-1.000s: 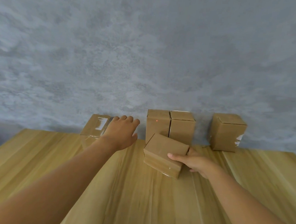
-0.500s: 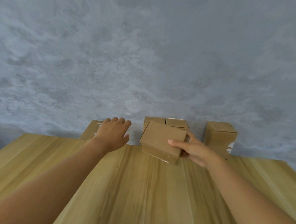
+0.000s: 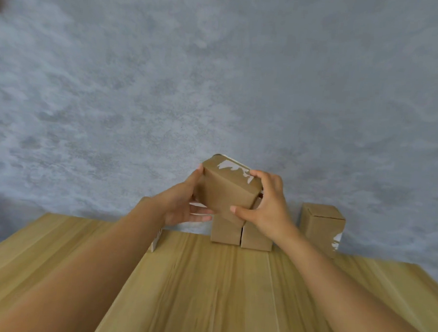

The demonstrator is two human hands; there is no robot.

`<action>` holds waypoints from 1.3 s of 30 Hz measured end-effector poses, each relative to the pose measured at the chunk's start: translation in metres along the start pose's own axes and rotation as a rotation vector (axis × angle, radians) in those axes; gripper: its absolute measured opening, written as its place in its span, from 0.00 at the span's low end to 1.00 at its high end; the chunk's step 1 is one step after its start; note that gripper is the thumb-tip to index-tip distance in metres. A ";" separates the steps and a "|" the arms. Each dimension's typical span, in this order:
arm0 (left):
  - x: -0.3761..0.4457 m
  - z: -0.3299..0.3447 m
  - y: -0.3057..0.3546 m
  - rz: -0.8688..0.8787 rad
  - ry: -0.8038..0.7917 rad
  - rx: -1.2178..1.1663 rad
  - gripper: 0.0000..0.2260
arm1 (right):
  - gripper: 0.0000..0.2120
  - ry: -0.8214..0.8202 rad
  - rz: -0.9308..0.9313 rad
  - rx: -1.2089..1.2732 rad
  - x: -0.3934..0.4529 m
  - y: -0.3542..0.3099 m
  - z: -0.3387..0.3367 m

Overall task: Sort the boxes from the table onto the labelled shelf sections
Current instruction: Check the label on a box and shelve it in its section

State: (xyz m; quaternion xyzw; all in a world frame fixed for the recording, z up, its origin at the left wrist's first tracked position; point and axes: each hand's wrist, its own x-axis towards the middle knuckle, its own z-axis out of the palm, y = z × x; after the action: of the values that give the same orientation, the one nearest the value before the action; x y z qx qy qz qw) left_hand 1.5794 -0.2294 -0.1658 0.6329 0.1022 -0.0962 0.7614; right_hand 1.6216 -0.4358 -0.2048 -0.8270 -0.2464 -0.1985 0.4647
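A small brown cardboard box (image 3: 227, 189) with torn white label scraps on its top face is held tilted in the air above the table's far edge. My right hand (image 3: 266, 206) grips its right side, thumb on the front face, fingers over the top. My left hand (image 3: 183, 202) holds its left side, thumb along the upper left edge, fingers beneath. Behind and below it two brown boxes (image 3: 239, 234) stand side by side against the wall. Another brown box (image 3: 321, 227) with a white scrap stands further right.
The wooden table (image 3: 206, 292) runs up to a grey mottled wall (image 3: 217, 89). A box (image 3: 156, 241) at the far left is mostly hidden behind my left forearm. No shelf is in view.
My right hand lifted the box off the table and turned it up. My left hand left the far-left box and came across to take the lifted box's left side. The view tilted upward.
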 end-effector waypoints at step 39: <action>-0.041 -0.031 -0.129 0.267 0.157 -0.320 0.24 | 0.13 -0.254 0.709 0.867 -0.081 0.007 0.055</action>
State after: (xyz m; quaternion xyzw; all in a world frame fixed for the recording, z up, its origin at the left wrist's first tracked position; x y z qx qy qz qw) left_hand 1.5034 -0.2216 -0.2814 0.5176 0.0906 0.0724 0.8477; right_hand 1.5664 -0.4092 -0.2820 -0.6102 -0.0670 0.1897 0.7663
